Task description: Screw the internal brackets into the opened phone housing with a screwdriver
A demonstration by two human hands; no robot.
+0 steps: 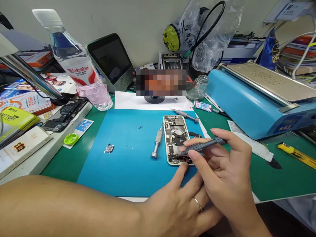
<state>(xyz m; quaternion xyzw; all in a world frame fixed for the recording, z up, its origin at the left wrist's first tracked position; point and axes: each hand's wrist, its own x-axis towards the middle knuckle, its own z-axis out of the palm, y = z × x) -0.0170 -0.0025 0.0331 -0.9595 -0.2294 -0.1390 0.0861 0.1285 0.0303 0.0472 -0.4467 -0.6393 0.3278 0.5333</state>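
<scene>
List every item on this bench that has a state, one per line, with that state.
phone: opened, internals exposed, flat on blue mat
screwdriver: held in right hand, tip on phone
left hand: fingertip at the phone's lower edge
second screwdriver: lying loose
water bottle: tilted, capped
tablet: screen dark
glass jar: uncapped

An opened phone (175, 140) lies flat and face down on the blue mat (123, 158), its long axis running away from the person, with the back cover off so that dark circuit boards, metal shields and a silvery round part show inside a pale frame. A slim grey screwdriver (203, 145) is pinched in the right hand (222, 174), tilted low, its tip resting on the lower part of the phone's insides. The left hand (182, 200) lies on the mat with a fingertip touching the phone's near end.
</scene>
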